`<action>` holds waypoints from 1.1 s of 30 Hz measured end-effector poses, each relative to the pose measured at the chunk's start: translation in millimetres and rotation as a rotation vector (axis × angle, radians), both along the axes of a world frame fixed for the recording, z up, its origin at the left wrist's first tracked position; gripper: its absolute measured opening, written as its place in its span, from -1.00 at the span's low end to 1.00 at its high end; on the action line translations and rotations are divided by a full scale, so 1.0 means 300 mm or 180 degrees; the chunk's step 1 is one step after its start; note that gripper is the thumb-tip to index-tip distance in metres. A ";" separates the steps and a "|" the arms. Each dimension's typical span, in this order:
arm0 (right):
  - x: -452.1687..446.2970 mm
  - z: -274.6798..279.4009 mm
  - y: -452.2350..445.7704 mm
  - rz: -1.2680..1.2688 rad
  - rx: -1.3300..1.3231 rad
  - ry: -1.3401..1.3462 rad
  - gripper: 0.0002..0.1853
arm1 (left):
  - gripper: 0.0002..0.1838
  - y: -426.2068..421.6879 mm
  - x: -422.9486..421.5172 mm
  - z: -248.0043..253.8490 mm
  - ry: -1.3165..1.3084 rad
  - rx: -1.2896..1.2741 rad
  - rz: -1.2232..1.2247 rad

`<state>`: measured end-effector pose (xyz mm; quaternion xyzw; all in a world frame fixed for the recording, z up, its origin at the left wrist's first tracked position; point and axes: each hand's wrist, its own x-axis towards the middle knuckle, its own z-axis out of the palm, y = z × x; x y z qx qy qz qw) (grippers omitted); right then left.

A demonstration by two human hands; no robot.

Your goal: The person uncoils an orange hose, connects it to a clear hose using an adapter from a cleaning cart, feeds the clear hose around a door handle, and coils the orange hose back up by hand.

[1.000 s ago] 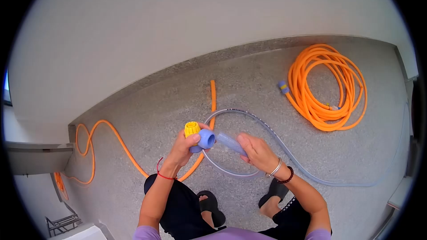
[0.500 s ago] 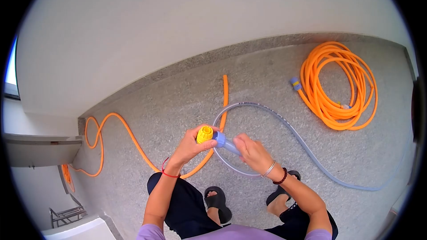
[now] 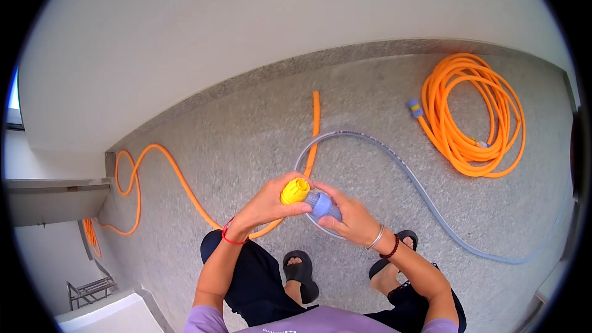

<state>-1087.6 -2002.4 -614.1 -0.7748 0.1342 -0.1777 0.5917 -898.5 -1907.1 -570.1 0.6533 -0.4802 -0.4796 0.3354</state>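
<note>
My left hand (image 3: 268, 202) is closed around a yellow plastic hose connector (image 3: 295, 191), its open ribbed end facing up and toward me. Beside it lies the end of a translucent grey hose (image 3: 311, 200); whether it sits inside the connector is hidden. My right hand (image 3: 356, 219) grips a light-blue ring-shaped nut (image 3: 322, 205) around that hose, thumb and fingers on either side. Both hands meet in front of my knees. From them the grey hose loops over the floor to the right.
An orange hose (image 3: 176, 169) winds across the grey floor (image 3: 370, 105) on the left, its cut end pointing at the wall. A coiled orange hose (image 3: 444, 148) with a blue-and-yellow connector (image 3: 415, 108) lies at the right. A metal rack (image 3: 92, 291) stands lower left.
The blue nut now sits farther from the yellow connector, baring hose between them. My right hand has moved up from the hose onto the nut. The connector has shifted slightly right.
</note>
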 end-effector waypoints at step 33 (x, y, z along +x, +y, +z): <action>-0.019 0.055 -0.023 0.0549 -0.0473 0.1686 -0.53 | -0.73 0.042 -0.024 -0.087 -0.2836 -0.0854 -0.0808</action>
